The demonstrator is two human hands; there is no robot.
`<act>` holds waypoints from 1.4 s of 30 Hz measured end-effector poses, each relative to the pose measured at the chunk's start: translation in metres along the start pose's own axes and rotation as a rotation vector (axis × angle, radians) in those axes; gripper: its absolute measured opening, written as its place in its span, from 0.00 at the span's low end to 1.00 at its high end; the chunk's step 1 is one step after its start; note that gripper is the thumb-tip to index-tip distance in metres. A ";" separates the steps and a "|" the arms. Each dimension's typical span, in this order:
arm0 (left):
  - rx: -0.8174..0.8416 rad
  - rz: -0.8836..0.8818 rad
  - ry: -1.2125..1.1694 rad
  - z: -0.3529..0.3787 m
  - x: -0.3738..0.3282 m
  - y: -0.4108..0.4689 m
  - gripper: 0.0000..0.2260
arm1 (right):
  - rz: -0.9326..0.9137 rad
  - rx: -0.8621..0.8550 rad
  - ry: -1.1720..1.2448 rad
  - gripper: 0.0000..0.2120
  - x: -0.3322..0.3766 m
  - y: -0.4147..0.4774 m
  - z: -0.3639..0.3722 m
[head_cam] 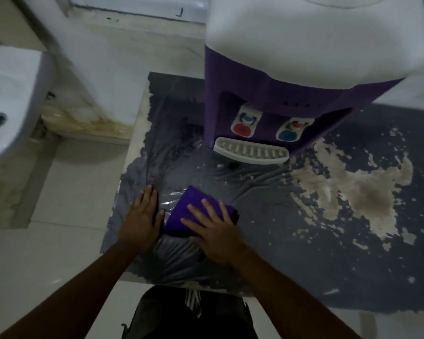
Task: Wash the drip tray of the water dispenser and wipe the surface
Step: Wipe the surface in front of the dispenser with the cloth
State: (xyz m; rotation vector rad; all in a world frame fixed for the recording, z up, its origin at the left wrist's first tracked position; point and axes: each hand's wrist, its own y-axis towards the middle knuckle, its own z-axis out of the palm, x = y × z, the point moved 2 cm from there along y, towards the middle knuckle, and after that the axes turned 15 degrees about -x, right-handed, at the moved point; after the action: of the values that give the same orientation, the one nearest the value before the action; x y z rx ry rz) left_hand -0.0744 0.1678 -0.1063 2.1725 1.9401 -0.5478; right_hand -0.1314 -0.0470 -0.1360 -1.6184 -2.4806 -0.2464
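1. Dark grey counter top point(291, 241) fills centre & right of frame. Its coating is worn off in pale beige patches point(367, 192) at mid right, & its left part looks wet and streaky.
2. Pale tiles point(47, 253) run down the left side. White wash basin point(10, 99) sits at upper left, w/ a drain hole showing.
3. Water dispenser point(267, 101), purple body w/ white top, stands on the counter at upper centre-right. Two levers on its front: red one point(242, 129) to the left, blue one point(287, 136) to the right.
4. Drip tray point(251, 152) is white & slotted, seated at the dispenser's base just below the levers, well apart from both hands.
5. Purple cloth point(194, 211), folded, lies flat on the counter at lower centre, below & left of the tray.
6. Left hand point(140, 223): palm down on the bare counter just left of the cloth, fingers straight & together, gripping nothing. Thumb tip is right at the cloth edge.
7. Right hand point(213, 231): palm down on top of the cloth, fingers straight & spread, pressing flat rather than curling round it.
8. Both forearms come up from the bottom corners of the frame & converge toward the cloth. Dark clothing point(189, 314) shows at bottom centre between them.
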 end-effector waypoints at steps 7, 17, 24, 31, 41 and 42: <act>-0.052 0.013 -0.045 -0.013 0.031 -0.002 0.36 | 0.735 -0.088 0.015 0.29 -0.019 0.036 -0.016; -0.054 -0.001 -0.256 -0.016 0.087 -0.021 0.31 | -0.265 0.056 0.017 0.26 0.071 0.060 0.017; -0.151 0.020 -0.367 -0.021 0.094 -0.019 0.27 | -0.225 -0.005 0.010 0.24 0.031 0.162 0.008; -0.317 -0.285 -0.520 -0.038 0.095 -0.021 0.19 | 0.393 -0.006 0.028 0.27 0.047 0.234 0.008; -0.633 -0.614 -0.495 -0.066 0.090 -0.035 0.12 | -0.155 0.171 0.058 0.27 0.169 0.071 0.027; -0.626 -0.609 -0.478 -0.067 0.086 -0.036 0.12 | -0.206 0.167 0.062 0.26 0.170 0.055 0.029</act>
State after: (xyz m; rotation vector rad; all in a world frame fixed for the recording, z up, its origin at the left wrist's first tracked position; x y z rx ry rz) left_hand -0.0926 0.2761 -0.0741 0.9703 2.0835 -0.4049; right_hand -0.1498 0.1330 -0.1221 -1.2741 -2.5454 -0.1099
